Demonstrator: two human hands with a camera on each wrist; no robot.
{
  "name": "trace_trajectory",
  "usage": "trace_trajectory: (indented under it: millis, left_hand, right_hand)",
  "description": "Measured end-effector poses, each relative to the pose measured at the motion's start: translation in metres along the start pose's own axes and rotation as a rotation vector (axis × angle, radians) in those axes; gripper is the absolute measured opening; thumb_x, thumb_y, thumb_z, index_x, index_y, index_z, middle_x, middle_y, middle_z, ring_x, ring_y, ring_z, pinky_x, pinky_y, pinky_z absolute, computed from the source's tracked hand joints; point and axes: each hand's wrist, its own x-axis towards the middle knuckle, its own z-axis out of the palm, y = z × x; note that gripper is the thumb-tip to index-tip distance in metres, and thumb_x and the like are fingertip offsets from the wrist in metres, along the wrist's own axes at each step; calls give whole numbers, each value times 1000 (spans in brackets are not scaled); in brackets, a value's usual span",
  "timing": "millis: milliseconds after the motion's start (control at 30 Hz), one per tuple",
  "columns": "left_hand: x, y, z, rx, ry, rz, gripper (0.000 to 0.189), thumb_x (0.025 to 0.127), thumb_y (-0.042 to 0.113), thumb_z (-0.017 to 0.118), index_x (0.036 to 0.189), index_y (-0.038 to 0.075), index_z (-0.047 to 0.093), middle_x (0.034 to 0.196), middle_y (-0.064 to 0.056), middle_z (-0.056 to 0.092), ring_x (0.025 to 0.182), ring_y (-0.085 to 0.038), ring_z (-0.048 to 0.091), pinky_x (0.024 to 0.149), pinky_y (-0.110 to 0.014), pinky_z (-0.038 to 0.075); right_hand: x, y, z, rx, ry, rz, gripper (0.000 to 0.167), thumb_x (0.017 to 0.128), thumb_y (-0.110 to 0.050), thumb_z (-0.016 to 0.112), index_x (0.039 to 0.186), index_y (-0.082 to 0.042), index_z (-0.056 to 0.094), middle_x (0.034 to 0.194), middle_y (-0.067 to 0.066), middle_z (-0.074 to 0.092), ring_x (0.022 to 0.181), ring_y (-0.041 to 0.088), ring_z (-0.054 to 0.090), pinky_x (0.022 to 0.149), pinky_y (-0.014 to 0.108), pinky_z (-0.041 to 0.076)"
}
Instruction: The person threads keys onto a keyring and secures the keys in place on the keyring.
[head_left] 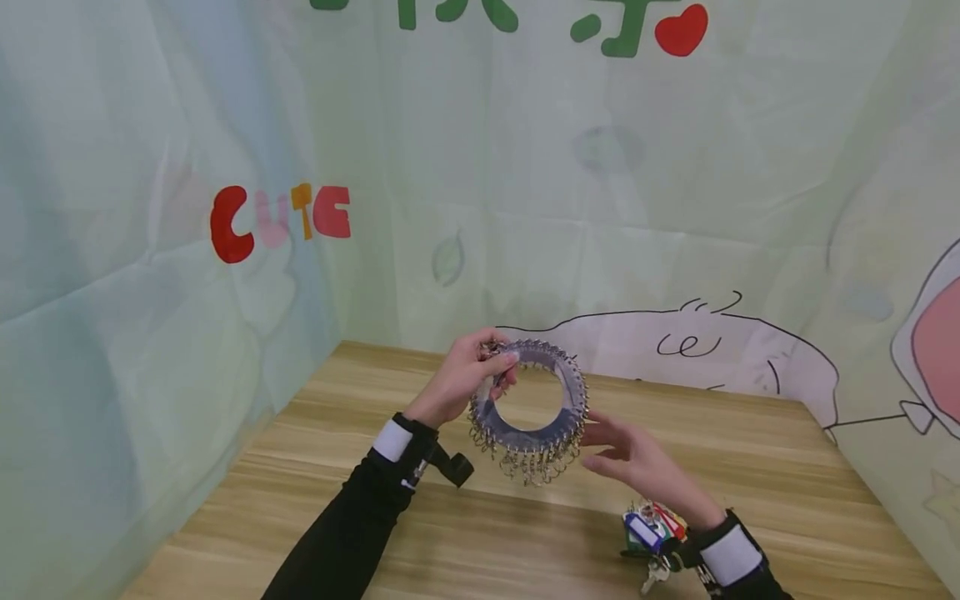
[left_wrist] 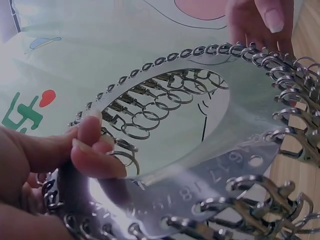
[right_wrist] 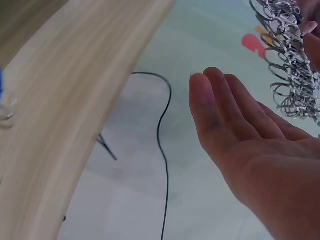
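In the head view my left hand (head_left: 463,373) grips the left edge of a flat, shiny metal key ring holder (head_left: 528,437) and holds it up above the table. Stamped numbers run around its band, and small snap clips with split rings (left_wrist: 167,114) hang all along the rim. Thumb and fingers pinch the band in the left wrist view. My right hand (head_left: 637,462) is just right of the holder, fingers extended and holding nothing. The right wrist view shows a gap between this hand (right_wrist: 250,135) and the dangling clips (right_wrist: 295,65).
A bunch of keys with coloured tags (head_left: 652,529) lies on the wooden table (head_left: 480,533), below my right wrist. Printed cloth (head_left: 525,167) hangs along the table's back and sides.
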Motion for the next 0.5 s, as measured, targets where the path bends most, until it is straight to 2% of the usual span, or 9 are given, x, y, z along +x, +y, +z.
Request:
trace_trajectory:
  millis: [100,167,267,367,433,500]
  left_hand:
    - [0,3,0,6,-11,9,13,97,5,52,107,-2,53,68,-2,65,53,-14,53,51,-25,45]
    - [0,5,-1,8,-14,11,13,97,5,52,108,-2,53,68,-2,65,53,-14,53,51,-25,44]
    - [2,6,-1,2,-11,1,15,96,5,53,110,-3,53,68,-2,65,53,-13,53,50,-25,44]
    - [3,7,-2,-2,-8,-11,17,96,4,53,111,-4,53,69,-2,65,54,-13,53,50,-24,44]
    - [2,8,-4,2,-3,-22,18,96,3,53,112,-4,53,69,-3,65,55,-14,54,49,-23,44]
    - [2,9,-5,7,4,-32,17,96,3,53,111,-4,52,69,-3,65,55,-14,54,49,-23,44]
  right_hand:
    - [8,-7,3,89,-17,30,74,89,-23,67,148,-2,28,130,22,59,115,37,60,89,26,53]
    - [12,-11,5,120,-21,55,73,88,-26,69,147,-4,32,127,19,62,112,32,62,89,28,53]
    - [14,-14,6,157,-7,90,61,87,-26,70,137,-2,46,119,17,66,104,25,66,90,30,53]
    - [13,-14,4,161,19,98,45,87,-25,69,121,1,58,110,19,69,95,19,68,88,30,53]
    - [13,-13,2,166,33,98,37,88,-25,68,113,2,62,106,20,70,92,17,69,87,29,53]
    - [12,-11,0,173,42,93,35,90,-24,66,111,3,62,105,21,70,90,15,69,85,27,54]
